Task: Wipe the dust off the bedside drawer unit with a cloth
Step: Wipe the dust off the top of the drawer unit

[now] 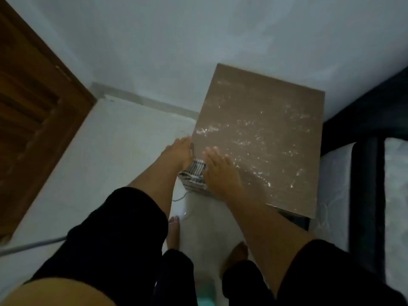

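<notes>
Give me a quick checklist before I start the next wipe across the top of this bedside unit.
1. Cloth within reach: ok. The striped cloth sits at the near left corner of the drawer unit, between both hands.
2. Cloth gripped: cannot tell. The left hand is at the unit's left edge beside it; the grip is hidden.
3. Right hand on top: ok, lying flat, fingers extended.
4. Top free of objects: ok, only white dust specks.
5. Dust removed: not ok, specks cover most of the top.
6. Drawers shut: cannot tell.
</notes>
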